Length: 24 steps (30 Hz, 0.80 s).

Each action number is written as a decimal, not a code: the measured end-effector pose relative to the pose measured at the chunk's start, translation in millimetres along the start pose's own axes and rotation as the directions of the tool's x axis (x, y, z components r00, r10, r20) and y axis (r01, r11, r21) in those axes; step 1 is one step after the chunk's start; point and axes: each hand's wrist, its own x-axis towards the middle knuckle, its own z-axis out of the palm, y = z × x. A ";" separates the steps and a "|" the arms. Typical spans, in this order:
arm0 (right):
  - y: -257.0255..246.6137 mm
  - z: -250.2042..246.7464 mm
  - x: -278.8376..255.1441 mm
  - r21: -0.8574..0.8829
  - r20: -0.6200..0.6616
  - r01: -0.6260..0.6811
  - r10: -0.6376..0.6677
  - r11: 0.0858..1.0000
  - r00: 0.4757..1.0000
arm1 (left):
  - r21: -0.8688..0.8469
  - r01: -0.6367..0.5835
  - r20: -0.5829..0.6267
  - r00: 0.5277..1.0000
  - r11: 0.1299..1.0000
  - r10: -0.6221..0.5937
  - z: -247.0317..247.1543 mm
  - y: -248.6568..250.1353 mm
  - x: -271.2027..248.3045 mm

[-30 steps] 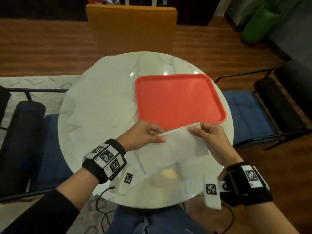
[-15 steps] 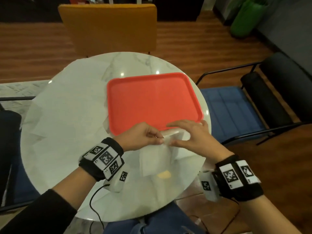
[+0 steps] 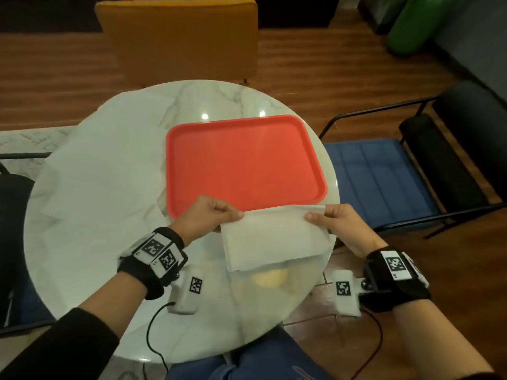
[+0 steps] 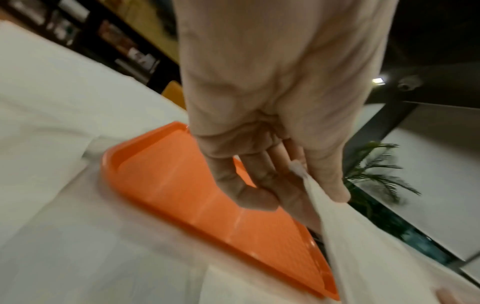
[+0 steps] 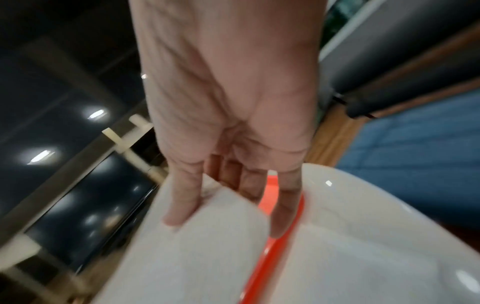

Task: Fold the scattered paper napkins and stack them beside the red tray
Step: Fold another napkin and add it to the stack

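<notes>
A white paper napkin [image 3: 271, 237] hangs stretched between my two hands just in front of the red tray [image 3: 244, 163]. My left hand [image 3: 219, 212] pinches its upper left corner, and the left wrist view shows the napkin [image 4: 350, 236] caught between thumb and fingers. My right hand [image 3: 329, 215] pinches the upper right corner; the right wrist view shows the thumb lying on the napkin [image 5: 197, 246]. The napkin's lower edge droops over the round marble table [image 3: 208, 100]. Several more white napkins [image 3: 109, 160] lie spread flat on the table left of the tray.
An orange chair [image 3: 178, 37] stands behind the table. A blue-cushioned chair [image 3: 384, 182] with a black frame sits at the right, close to the table rim. A dark chair [image 3: 13, 215] is at the left. A yellowish reflection [image 3: 270, 278] shows below the napkin.
My hands were together at the tray's front edge half a second ago; the right hand has moved right, so the napkin is pulled out wide between both hands.
</notes>
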 end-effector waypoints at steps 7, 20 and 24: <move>42.3 12.3 27.0 0.194 -0.167 -0.132 0.165 0.972 0.972 | -0.033 0.108 -0.116 0.987 0.994 -0.112 28.4 -30.2 29.6; 29.4 42.5 28.7 -0.671 -0.467 -0.295 -0.079 0.680 0.880 | 0.050 0.219 -0.486 0.857 0.974 -0.168 -75.7 -99.4 -76.1; 12.1 85.6 27.5 -0.661 -0.313 -0.068 -0.193 0.747 0.930 | -0.141 0.273 -0.640 0.708 0.952 -0.298 -111.6 -149.1 -156.0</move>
